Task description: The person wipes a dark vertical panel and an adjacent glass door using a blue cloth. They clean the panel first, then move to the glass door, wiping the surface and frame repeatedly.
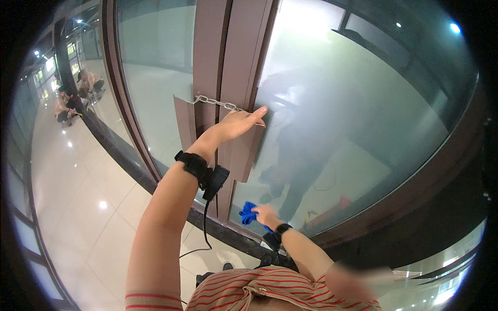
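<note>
My left hand (240,123) grips the upper end of a wide brown door pull handle (246,155), its thumb pointing right; some of its fingers are hidden. Close by, a metal chain (216,102) runs from the other pull handle (184,118) to this one, across the seam between two brown door frames. Lower down, my right hand (267,215) holds a bunched blue cloth (247,213) in front of the lower part of the door. This hand is slightly blurred. Whether the cloth touches the door cannot be told.
A large glass pane (350,128) with hazy reflections fills the right side. A black device (216,182) with a cable is strapped to my left wrist, another (273,240) to my right. Glossy floor tiles (89,233) lie left. Farther off, a person (64,107) crouches by the glass.
</note>
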`<state>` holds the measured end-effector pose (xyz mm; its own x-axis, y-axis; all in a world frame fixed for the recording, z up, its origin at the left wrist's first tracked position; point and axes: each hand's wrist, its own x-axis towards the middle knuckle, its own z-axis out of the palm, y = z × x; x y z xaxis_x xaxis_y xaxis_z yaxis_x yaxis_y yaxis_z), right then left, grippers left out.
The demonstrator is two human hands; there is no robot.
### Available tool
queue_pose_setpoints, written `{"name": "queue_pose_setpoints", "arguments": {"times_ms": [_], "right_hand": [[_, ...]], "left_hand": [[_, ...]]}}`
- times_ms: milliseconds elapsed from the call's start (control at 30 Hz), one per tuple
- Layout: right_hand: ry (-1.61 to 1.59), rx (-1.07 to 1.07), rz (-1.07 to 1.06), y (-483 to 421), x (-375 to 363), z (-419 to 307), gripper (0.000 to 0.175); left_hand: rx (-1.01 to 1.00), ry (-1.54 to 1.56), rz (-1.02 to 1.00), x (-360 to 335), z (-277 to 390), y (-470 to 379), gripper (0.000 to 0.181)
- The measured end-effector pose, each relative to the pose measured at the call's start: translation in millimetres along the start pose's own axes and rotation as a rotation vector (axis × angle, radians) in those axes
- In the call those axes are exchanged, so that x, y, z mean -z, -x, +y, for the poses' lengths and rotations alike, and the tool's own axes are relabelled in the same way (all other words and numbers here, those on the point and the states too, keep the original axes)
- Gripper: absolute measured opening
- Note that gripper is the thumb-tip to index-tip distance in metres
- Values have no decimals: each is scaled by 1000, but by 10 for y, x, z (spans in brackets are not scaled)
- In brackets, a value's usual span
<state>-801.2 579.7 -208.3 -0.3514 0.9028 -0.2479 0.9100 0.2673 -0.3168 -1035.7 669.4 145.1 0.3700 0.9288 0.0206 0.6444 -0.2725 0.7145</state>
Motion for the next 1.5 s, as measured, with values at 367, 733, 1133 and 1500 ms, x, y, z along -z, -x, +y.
{"name": "queue_pose_setpoints", "arguments": {"times_ms": [367, 733, 1133, 1500], "right_hand": [[-1392, -596, -570, 1826, -699, 917, 62], [-1427, -279, -369, 1573, 89, -19, 48], [-1469, 222, -282, 1914, 495, -170, 67], [-1786, -175, -360, 1898, 240, -559, 61]], "left_hand": [[-137, -167, 89, -115, -135, -123, 71], [-648, -478, 603, -634, -258, 361, 63], [189, 621, -545, -2517, -1523, 2195, 73], [240, 949, -135, -2797, -1206, 2082, 54]]}}
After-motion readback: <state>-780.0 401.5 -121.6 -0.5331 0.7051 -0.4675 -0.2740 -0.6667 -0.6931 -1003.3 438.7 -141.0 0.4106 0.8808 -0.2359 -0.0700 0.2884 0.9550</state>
